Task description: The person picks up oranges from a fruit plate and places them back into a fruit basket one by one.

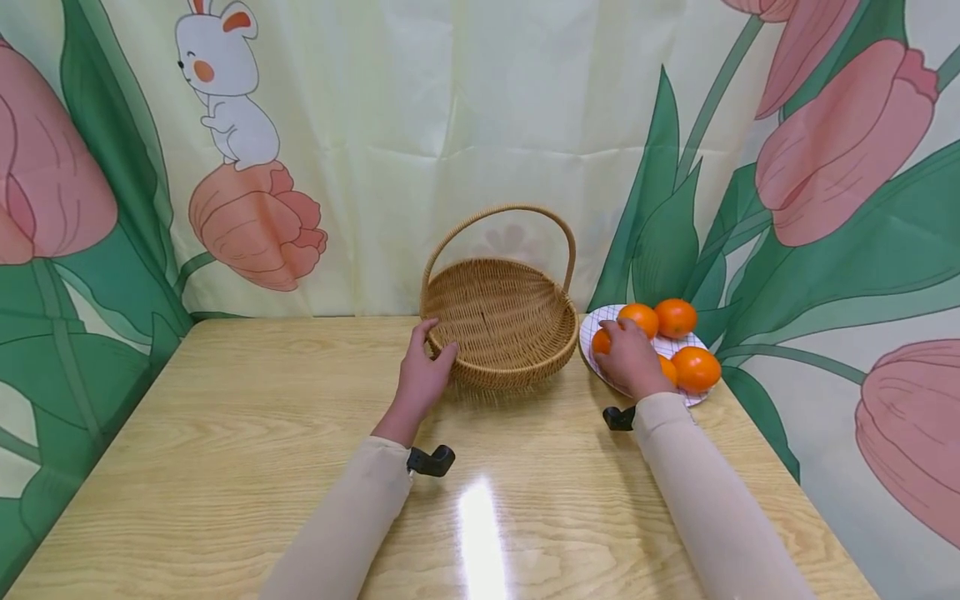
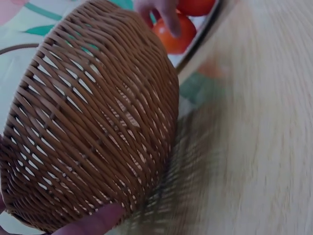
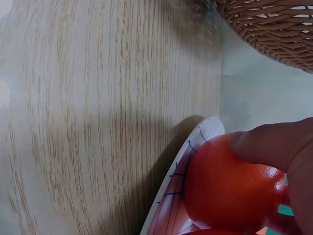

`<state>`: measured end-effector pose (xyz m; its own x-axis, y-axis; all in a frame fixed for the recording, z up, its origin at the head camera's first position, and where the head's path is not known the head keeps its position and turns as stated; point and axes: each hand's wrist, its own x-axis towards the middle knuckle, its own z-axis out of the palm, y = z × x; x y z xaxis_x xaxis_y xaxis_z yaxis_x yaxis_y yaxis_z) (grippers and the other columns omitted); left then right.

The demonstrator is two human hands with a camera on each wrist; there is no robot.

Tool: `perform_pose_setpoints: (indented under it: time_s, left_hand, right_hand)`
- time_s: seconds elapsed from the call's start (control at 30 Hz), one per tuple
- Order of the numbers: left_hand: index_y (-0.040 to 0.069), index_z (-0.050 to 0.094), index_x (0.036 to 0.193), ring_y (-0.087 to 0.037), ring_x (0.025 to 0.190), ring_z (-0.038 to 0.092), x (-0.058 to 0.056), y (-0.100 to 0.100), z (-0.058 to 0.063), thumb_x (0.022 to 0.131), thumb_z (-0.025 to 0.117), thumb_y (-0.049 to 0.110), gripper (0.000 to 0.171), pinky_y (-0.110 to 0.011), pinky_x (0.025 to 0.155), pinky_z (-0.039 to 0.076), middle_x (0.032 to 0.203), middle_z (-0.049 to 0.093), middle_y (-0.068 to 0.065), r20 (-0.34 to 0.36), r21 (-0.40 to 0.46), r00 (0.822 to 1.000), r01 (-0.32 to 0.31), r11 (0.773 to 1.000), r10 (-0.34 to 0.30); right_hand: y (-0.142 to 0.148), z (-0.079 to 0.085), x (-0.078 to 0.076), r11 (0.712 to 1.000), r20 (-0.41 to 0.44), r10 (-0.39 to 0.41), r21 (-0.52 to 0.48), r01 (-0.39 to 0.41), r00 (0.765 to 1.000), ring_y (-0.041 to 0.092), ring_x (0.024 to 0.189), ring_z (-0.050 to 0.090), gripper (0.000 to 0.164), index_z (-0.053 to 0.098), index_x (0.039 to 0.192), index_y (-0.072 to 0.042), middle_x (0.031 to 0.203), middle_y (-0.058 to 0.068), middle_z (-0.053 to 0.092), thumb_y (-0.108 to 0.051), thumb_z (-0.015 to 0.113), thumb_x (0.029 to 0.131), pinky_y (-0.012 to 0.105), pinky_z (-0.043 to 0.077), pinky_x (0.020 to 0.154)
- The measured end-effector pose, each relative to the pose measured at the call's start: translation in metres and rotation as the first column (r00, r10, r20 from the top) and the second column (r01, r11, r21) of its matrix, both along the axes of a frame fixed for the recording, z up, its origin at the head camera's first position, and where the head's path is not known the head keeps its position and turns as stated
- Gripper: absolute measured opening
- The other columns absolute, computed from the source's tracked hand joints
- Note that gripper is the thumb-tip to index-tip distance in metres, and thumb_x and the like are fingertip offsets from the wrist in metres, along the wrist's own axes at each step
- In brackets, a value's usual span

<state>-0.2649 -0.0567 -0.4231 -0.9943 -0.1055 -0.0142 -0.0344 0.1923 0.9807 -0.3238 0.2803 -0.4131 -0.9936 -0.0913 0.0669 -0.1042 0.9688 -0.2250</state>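
A woven wicker basket (image 1: pixel 495 317) with a tall arched handle stands at the back of the table, its mouth tilted toward me. My left hand (image 1: pixel 422 375) grips its left rim, thumb on the near side. In the left wrist view, the basket's slatted side (image 2: pixel 93 112) fills most of the picture; whether its base touches the table I cannot tell. To the right, my right hand (image 1: pixel 633 358) holds an orange (image 3: pixel 230 186) between thumb and fingers at the left side of a plate (image 3: pixel 168 196). Several other oranges (image 1: pixel 696 369) lie on that plate.
The light wooden table (image 1: pixel 285 467) runs up to a curtain (image 1: pixel 375 167) printed with tulips and a rabbit. The checked white plate sits near the table's right back edge, close beside the basket. A bright light reflection (image 1: pixel 482 533) lies on the near tabletop.
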Motion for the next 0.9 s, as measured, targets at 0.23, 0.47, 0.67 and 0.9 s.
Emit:
perform_pose_setpoints:
  time_s: [0.23,0.47,0.67,0.9]
  left_hand:
    - [0.026,0.037,0.143,-0.029,0.122,0.053,0.003,-0.004,0.005,0.093,0.055,0.029,0.054,-0.03,0.067,0.052,0.156,0.029,-0.009,0.024,-0.006,0.998,-0.059,0.998,0.059]
    - [0.025,0.038,0.143,-0.033,0.121,0.054,0.007,-0.012,0.009,0.094,0.053,0.026,0.052,-0.046,0.075,0.059,0.157,0.026,-0.009,0.032,0.044,0.997,-0.067,0.997,0.065]
    - [0.023,0.037,0.144,-0.032,0.129,0.05,0.01,-0.018,0.008,0.094,0.052,0.026,0.052,-0.049,0.076,0.058,0.158,0.027,-0.006,0.021,0.047,0.997,-0.076,0.996,0.075]
    - [0.024,0.036,0.146,-0.03,0.131,0.049,0.01,-0.023,0.007,0.096,0.052,0.031,0.053,-0.042,0.074,0.059,0.158,0.027,-0.004,-0.002,0.008,0.999,-0.048,0.999,0.048]
  right_hand:
    - [-0.001,-0.002,0.002,1.0,-0.004,0.013,0.017,-0.013,1.0,0.049,0.12,0.046,0.055,0.048,0.139,-0.004,0.144,0.028,0.036,-0.014,0.066,0.088,0.064,0.04,0.101]
    - [-0.001,0.0,0.003,0.999,-0.019,0.038,0.034,-0.037,0.999,0.05,0.119,0.046,0.055,0.049,0.138,-0.004,0.142,0.029,0.039,-0.015,0.067,0.088,0.065,0.042,0.099]
    - [-0.003,0.005,0.007,0.999,-0.011,0.044,0.016,-0.044,0.999,0.05,0.122,0.044,0.056,0.047,0.14,-0.005,0.143,0.028,0.038,-0.015,0.067,0.088,0.064,0.039,0.102]
    - [-0.006,0.011,0.012,0.999,-0.04,0.054,-0.007,-0.054,0.998,0.05,0.123,0.044,0.055,0.048,0.138,-0.005,0.142,0.027,0.039,-0.017,0.066,0.088,0.063,0.039,0.103]
